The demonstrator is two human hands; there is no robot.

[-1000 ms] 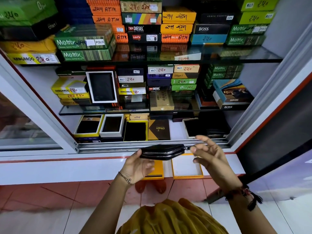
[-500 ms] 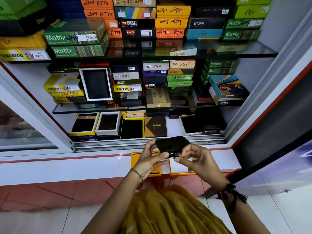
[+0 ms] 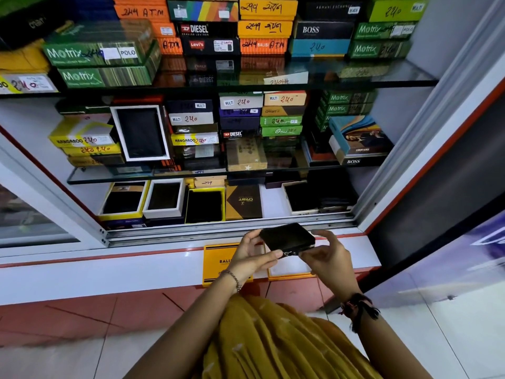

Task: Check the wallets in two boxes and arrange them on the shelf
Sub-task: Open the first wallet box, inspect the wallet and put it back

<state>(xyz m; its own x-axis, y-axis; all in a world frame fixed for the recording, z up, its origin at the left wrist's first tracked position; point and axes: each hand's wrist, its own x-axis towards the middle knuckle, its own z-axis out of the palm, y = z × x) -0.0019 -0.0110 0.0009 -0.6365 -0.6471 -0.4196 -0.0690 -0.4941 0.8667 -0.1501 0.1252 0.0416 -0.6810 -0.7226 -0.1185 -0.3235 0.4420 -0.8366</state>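
Note:
A black zip wallet (image 3: pixel 287 237) is held flat between both hands, just in front of the cabinet's sliding track. My left hand (image 3: pixel 252 255) grips its left and near edge. My right hand (image 3: pixel 326 255) pinches its right corner by the zipper. Under the hands on the white ledge lie an orange box lid (image 3: pixel 218 262) printed BALI and an open orange-rimmed box (image 3: pixel 289 270) with a white inside. The bottom shelf (image 3: pixel 270 205) behind holds several open boxes with black wallets.
Two glass shelves (image 3: pixel 355 75) above are stacked with labelled wallet boxes. A white door frame (image 3: pixel 49 195) stands at left, a slanted frame post (image 3: pixel 426 132) at right. A bare patch of shelf lies right of the brown Orbit box (image 3: pixel 243 201).
The wallet went from edge-on, held wide apart, to flat with its face up. Both hands closed in on it. The camera tipped down a little.

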